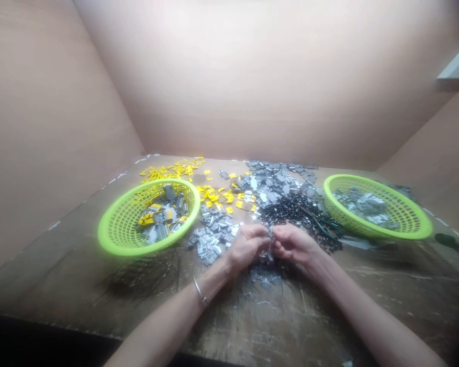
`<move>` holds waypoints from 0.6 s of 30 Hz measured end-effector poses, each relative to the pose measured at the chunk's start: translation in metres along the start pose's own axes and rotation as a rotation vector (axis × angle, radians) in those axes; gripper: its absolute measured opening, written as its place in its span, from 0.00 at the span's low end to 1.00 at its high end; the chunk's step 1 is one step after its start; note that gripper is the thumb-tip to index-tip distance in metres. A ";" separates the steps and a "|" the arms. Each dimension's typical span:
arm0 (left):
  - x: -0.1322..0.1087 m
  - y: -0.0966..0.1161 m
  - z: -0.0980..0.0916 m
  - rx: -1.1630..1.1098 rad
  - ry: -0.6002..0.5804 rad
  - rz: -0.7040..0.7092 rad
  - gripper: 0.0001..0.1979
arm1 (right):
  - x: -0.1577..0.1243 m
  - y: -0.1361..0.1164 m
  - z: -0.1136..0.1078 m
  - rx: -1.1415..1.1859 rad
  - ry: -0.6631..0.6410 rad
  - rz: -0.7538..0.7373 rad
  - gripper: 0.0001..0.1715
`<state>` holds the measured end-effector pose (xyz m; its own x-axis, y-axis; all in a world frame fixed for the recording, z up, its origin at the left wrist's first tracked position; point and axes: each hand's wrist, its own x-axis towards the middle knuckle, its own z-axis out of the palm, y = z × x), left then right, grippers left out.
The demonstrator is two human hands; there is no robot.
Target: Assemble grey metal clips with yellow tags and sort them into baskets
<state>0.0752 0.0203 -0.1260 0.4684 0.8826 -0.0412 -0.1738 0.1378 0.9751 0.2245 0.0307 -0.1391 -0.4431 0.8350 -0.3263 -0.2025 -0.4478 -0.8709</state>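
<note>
My left hand (248,246) and my right hand (294,243) meet at the middle of the table, fingertips pinched close together. Between them is a small grey piece (270,234), mostly hidden by the fingers and too small to name. Just left of my left hand lies a pile of flat grey metal pieces (213,235). Beyond my hands spreads a heap of small black parts (290,211). A few more grey pieces (265,277) lie on the tabletop below my hands.
A green basket (109,239) with grey and yellow parts stands left; another green basket (413,230) with grey pieces stands right. Yellow frames (168,169) and grey plates (275,178) lie at the back. Green-handled pliers (325,228) rest by the black heap. Thin wires (145,278) lie front left.
</note>
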 end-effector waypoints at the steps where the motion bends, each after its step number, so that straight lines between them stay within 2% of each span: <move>1: 0.000 0.000 0.000 -0.015 0.014 -0.014 0.06 | 0.001 0.001 -0.002 0.055 -0.035 0.026 0.11; 3: 0.001 0.000 0.000 -0.072 0.039 -0.054 0.08 | 0.003 0.003 -0.003 0.176 -0.077 0.084 0.09; 6: 0.001 0.000 0.001 -0.132 0.042 -0.085 0.16 | 0.003 0.005 -0.002 0.255 -0.100 0.095 0.08; 12: -0.001 0.001 0.005 -0.130 0.084 -0.053 0.10 | 0.004 0.008 0.003 0.251 -0.100 0.109 0.07; 15: 0.002 -0.001 0.000 -0.091 0.164 -0.006 0.09 | -0.001 -0.002 0.004 0.062 0.044 0.057 0.10; 17: 0.006 -0.004 -0.007 -0.062 0.253 0.032 0.08 | -0.007 -0.014 0.001 -0.162 0.252 -0.090 0.13; 18: 0.008 -0.005 -0.012 -0.057 0.297 0.040 0.08 | -0.010 -0.021 -0.002 -0.286 0.400 -0.194 0.13</move>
<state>0.0698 0.0325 -0.1341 0.1882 0.9794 -0.0733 -0.2391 0.1181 0.9638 0.2350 0.0321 -0.1184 -0.0417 0.9756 -0.2155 0.0231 -0.2147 -0.9764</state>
